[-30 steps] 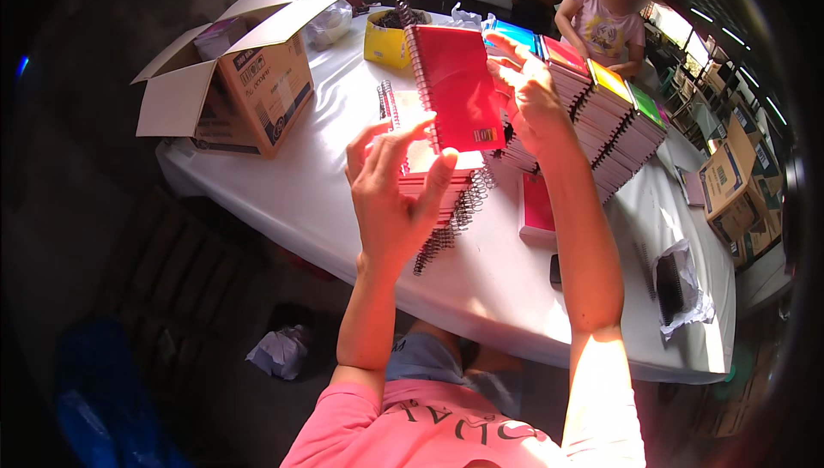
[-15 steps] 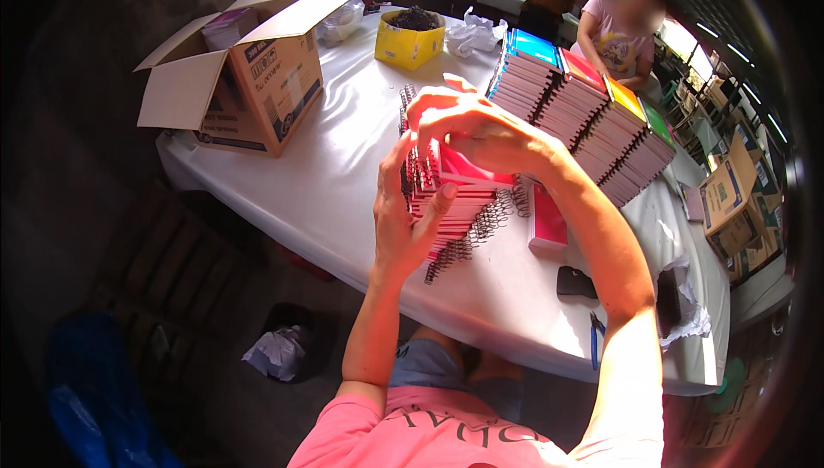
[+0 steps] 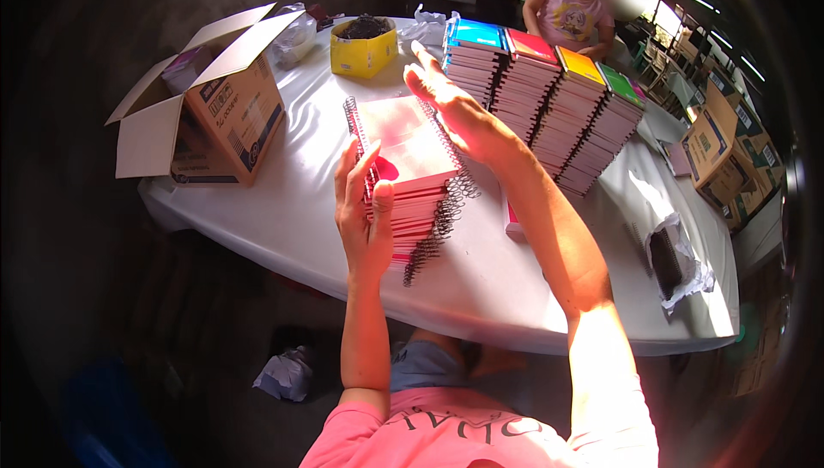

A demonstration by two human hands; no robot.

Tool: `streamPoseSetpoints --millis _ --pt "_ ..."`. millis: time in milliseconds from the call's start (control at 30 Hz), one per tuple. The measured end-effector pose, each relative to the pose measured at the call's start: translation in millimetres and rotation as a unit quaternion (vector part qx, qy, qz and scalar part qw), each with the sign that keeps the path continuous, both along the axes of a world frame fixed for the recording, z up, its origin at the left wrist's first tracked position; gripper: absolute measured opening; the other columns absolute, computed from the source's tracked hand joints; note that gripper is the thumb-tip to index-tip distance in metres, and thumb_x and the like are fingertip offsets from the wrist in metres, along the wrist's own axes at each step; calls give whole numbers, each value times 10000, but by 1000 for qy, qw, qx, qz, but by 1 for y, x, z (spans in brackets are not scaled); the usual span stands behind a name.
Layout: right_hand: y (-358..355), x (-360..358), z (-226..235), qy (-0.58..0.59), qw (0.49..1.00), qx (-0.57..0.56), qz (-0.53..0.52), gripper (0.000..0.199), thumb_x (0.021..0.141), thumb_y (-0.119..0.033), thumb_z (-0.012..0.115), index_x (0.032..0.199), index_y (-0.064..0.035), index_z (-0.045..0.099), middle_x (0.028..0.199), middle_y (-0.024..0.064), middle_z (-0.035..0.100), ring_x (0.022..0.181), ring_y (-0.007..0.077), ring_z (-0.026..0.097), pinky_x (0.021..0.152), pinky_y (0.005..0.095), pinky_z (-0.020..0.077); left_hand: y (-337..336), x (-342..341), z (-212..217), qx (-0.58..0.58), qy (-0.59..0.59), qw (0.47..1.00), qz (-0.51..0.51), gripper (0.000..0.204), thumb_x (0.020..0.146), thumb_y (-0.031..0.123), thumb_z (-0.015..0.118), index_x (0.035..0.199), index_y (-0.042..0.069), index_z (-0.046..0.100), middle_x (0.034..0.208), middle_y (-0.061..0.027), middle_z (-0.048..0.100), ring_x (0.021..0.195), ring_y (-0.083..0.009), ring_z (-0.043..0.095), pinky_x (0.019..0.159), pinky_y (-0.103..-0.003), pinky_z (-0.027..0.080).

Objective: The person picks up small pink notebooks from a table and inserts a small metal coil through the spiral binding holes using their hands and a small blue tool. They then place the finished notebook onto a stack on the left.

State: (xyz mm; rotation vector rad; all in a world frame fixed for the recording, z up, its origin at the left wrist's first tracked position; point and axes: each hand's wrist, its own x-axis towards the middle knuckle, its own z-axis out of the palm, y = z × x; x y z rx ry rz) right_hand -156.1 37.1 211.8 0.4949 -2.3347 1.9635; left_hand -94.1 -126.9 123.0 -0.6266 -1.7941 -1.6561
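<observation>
A: Left edge first, quick.
B: Open cardboard box (image 3: 227, 120), then yellow container (image 3: 365, 52) with dark stuff inside.
A: Left hand (image 3: 361, 232)?
B: At the notebook stack's left side, fingers slightly apart and loosely bent, thumb by the near face. Not clamped.
A: Notebook stack (image 3: 416, 189) is where?
B: On the white tablecloth (image 3: 257, 211), between the hands. Judging technique: flat palms, light even pressure from both sides, and no fingertips hooking the coils.
A: Its look?
B: Red-pink covers, top one washed out by glare, pale page edges. Dark coils (image 3: 438, 228) on both sides, messy and splayed at lower right.
A: Right hand (image 3: 466, 116)?
B: By the upper right edge, fingers stretched out, slightly apart, gripping nothing. Contact? Can't tell.
A: Beyond it?
B: Taller notebook stacks (image 3: 536, 99), topped blue, red, yellow, green. Next clip.
</observation>
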Motion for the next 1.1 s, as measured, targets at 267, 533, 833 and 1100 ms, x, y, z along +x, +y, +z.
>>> streamPoseSetpoints --millis 267,533,833,1100 --pt "175 56 -115 -112 816 405 -397 858 752 -426 717 1361 37 331 1322 220 483 1230 354 464 1026 395 390 6 27 19 -20 153 970 187 464 930 425 503 1196 47 542 1350 -229 369 1285 -370 365 1015 -456 335" --pt "208 101 -203 -122 795 359 -473 476 648 -204 811 1046 -15 631 976 146 680 844 252 662 748 366 518 67 95 7 -24 308 951 -24 284 798 257 675 989 52 631 1122 -175 470 1091 -399 507 910 -501 449" --pt "121 216 -155 -52 902 330 -274 419 685 40 569 1093 -55 580 969 175 652 920 271 637 818 385 501 143 104 -79 -375 113 918 -68 483 856 263 614 1290 88 493 1293 -86 504 1262 -334 414 1043 -640 124" --pt "314 239 -202 -3 775 317 -547 442 781 -76 657 1212 -76 556 1154 203 591 1087 362 558 909 392 458 159 96 -128 -376 134 916 -31 416 728 359 723 1048 126 594 1016 -76 514 1108 -318 464 954 -665 190"
